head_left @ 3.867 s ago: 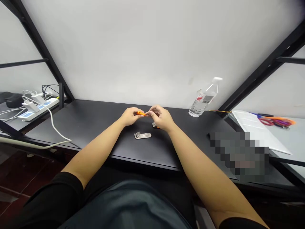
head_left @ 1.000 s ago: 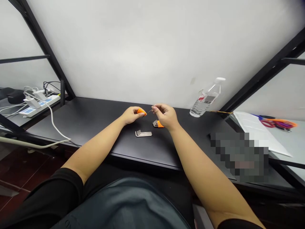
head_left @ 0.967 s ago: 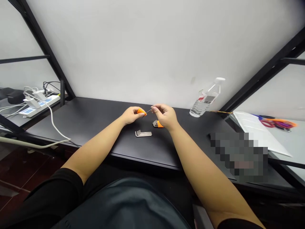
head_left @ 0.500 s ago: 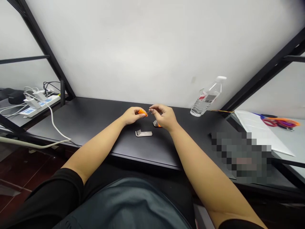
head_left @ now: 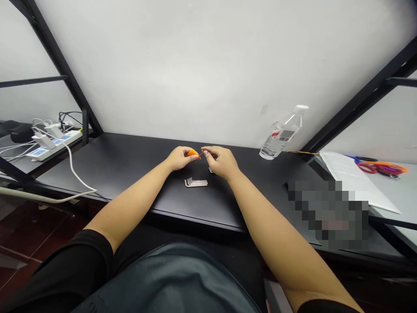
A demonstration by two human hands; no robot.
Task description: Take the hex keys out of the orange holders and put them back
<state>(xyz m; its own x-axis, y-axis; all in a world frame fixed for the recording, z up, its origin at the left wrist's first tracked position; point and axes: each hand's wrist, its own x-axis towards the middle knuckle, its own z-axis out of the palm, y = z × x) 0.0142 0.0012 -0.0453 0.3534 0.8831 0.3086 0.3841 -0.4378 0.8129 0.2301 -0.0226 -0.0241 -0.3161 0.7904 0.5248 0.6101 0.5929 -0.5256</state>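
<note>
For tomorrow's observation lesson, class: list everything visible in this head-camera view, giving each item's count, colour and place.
Desk top: one, black, beneath the hands.
L-shaped hex key bundle: one, silver, on the desk.
Second hex key bundle: one, silver, mostly hidden by the right hand.
Plastic water bottle: one, clear with white cap, at the desk's back right.
Power strip: one, white, on the left shelf.
White sheet: one, white, far right.
Scissors: one, red handles, beyond the sheet.
Blurred patch: one, grey, unreadable, on the desk's right.
Orange holder: one, orange, pinched by the left hand.
Thin hex key: one, silver, held by the right hand.
</note>
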